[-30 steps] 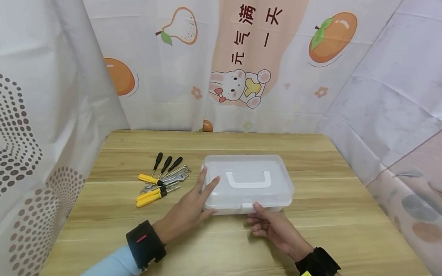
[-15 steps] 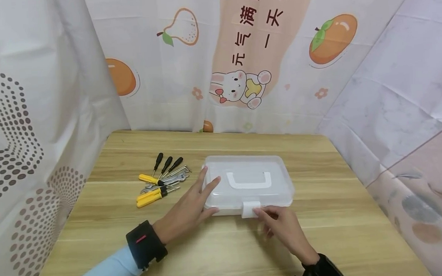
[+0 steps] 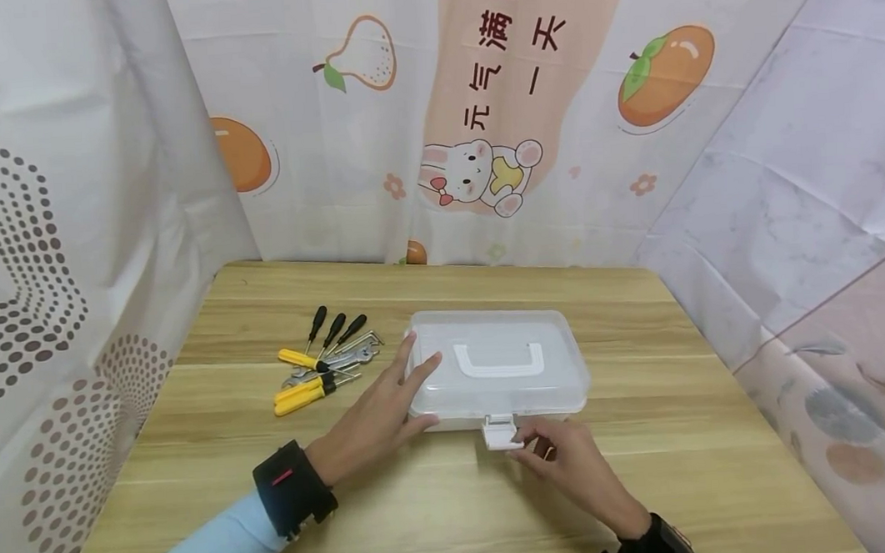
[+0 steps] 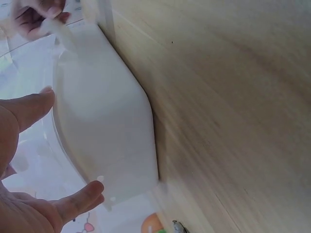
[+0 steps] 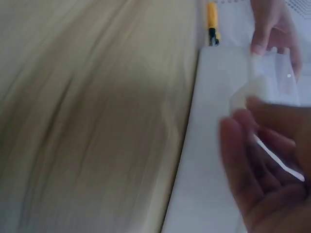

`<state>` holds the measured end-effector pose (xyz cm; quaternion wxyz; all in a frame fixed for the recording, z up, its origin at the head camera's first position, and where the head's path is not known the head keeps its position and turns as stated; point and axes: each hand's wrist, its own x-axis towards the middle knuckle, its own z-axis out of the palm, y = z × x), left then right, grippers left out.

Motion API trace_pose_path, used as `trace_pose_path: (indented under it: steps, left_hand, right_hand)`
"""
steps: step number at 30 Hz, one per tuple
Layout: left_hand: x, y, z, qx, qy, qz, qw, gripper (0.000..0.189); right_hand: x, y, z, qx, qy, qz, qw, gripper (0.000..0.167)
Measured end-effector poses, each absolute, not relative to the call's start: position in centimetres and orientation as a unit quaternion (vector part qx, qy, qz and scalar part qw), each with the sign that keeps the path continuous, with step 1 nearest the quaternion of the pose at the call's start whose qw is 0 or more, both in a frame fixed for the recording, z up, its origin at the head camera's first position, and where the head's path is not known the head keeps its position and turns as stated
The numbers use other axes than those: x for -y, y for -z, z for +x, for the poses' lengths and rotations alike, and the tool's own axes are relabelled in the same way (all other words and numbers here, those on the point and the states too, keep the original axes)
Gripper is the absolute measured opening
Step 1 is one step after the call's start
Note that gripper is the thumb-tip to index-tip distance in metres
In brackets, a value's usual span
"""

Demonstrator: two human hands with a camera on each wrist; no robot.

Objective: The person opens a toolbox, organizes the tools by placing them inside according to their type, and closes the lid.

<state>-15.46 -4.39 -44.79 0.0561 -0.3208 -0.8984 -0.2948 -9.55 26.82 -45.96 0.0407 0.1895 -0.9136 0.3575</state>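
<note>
A white plastic storage box point(image 3: 449, 401) with a translucent lid and a flat white handle point(image 3: 500, 372) lies on the wooden table. My left hand point(image 3: 378, 418) rests on its left end, fingers extended over the lid and thumb at the front edge; the left wrist view shows those fingers against the rim. At the front middle, the white latch point(image 3: 499, 435) stands swung outward from the box. Between thumb and index finger, my right hand point(image 3: 573, 466) pinches the latch's right edge. The right wrist view is blurred, with the latch point(image 5: 255, 92) at the fingertips. The lid lies down on the box.
Left of the box lie several yellow-handled screwdrivers point(image 3: 299, 398), black-handled screwdrivers point(image 3: 336, 325), wrenches point(image 3: 356, 356) and hex keys point(image 3: 371, 339) in a loose group. A printed curtain point(image 3: 318, 191) hangs behind the table point(image 3: 641, 341).
The latch has swung from flat against the box front to sticking outward. My right hand has moved slightly down and toward me, pinching it. My left hand stays in place.
</note>
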Motion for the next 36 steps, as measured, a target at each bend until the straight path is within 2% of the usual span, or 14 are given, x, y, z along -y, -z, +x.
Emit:
trace_pose_path:
  steps: [6, 13, 17, 21, 24, 29, 34, 36]
  left_hand:
    - [4.4, 44.8, -15.4, 0.897, 0.302, -0.317, 0.056, 0.082]
    - [4.8, 44.8, -15.3, 0.900, 0.320, -0.296, 0.029, 0.082]
    - [4.7, 45.0, -15.3, 0.898, 0.325, -0.294, 0.024, 0.082]
    - [4.7, 45.4, -15.4, 0.891, 0.358, -0.278, 0.005, 0.097]
    - [4.8, 45.9, -15.4, 0.891, 0.378, -0.252, -0.026, 0.112]
    - [5.1, 46.5, -15.3, 0.901, 0.359, -0.234, -0.067, 0.112]
    - [5.1, 46.6, -15.4, 0.900, 0.358, -0.241, -0.070, 0.107]
    - [4.9, 46.7, -15.4, 0.898, 0.361, -0.243, -0.063, 0.105]
  right_hand:
    - [-27.0, 46.5, -9.8, 0.925, -0.317, 0.212, 0.006, 0.023]
    - [-26.3, 47.3, -10.5, 0.930, -0.290, 0.226, 0.011, 0.013]
    - [-26.4, 47.8, -10.6, 0.937, -0.274, 0.218, 0.013, 0.020]
    - [-27.8, 46.9, -10.6, 0.943, -0.272, 0.193, -0.007, 0.014]
    - [-30.0, 45.5, -10.9, 0.959, -0.250, 0.131, -0.014, 0.007]
    - [-33.4, 43.9, -11.4, 0.978, -0.205, 0.030, 0.020, 0.027]
    - [-34.1, 44.6, -11.9, 0.955, -0.277, 0.092, 0.046, 0.065]
    - [-33.7, 45.1, -12.0, 0.945, -0.301, 0.118, 0.055, 0.063]
